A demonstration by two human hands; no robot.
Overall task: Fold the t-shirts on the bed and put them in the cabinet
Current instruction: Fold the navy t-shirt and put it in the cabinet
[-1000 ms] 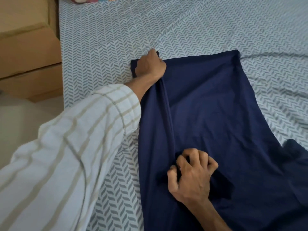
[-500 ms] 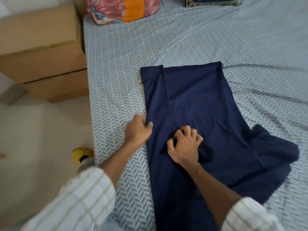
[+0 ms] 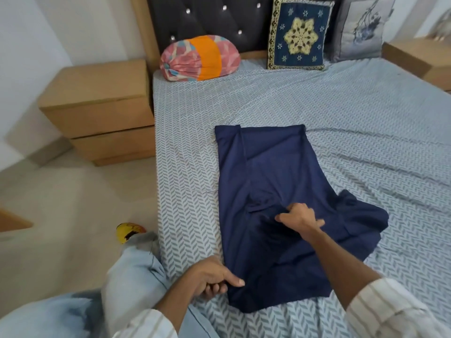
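A navy blue t-shirt lies lengthwise on the patterned bed sheet, its left side folded inward along a long crease. One sleeve bunches out to the right. My left hand pinches the shirt's near left edge between thumb and fingers. My right hand rests on the middle of the shirt, its fingertips pinching a fold of fabric near the crease. No cabinet for the shirts is recognisable in view.
A wooden bedside unit stands left of the bed, another at far right. A pink and orange bolster and two cushions lean on the dark headboard. My knee in light jeans presses the bed's left edge.
My left hand has slid down the shirt's left edge from the far corner to the near end. My head has lifted, showing the headboard and pillows. My right hand shifted slightly right.
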